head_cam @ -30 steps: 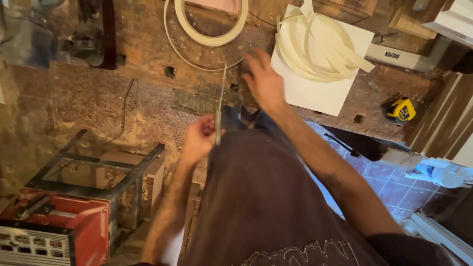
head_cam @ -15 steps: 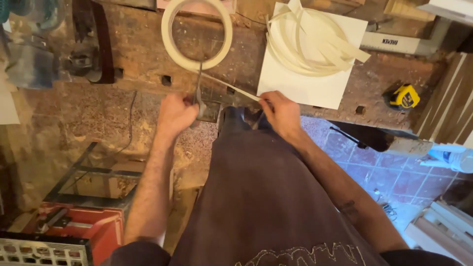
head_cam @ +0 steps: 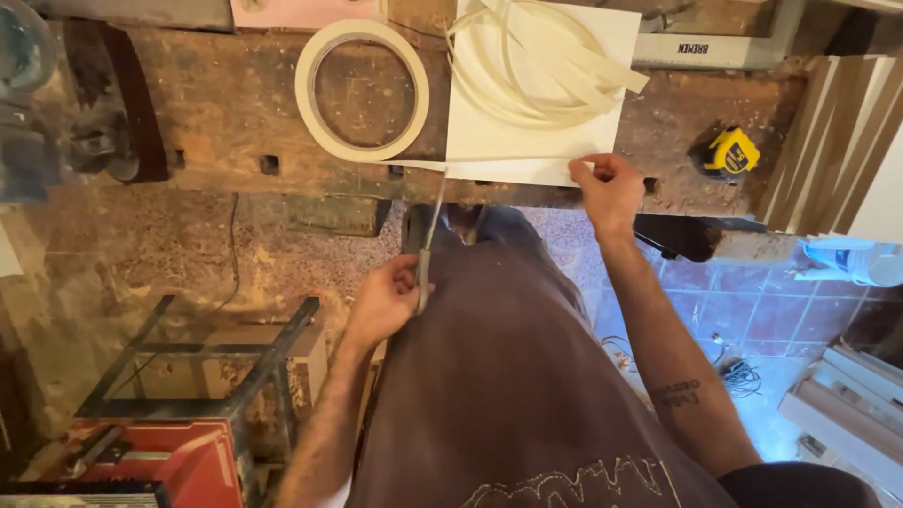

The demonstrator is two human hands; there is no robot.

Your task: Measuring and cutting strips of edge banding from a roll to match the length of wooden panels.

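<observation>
While your left hand (head_cam: 384,303) grips scissors (head_cam: 428,246), fingers curled round handles, blades at workbench (head_cam: 216,113) front edge meet white strip (head_cam: 414,166); right hand (head_cam: 609,188) pinches strip end. Step: cutting. Next: keep strip taut, close blades.

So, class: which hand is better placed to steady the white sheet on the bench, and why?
The right hand: it already grips the white sheet at its near edge on the workbench. The left hand is below the bench, holding a thin strip.
</observation>
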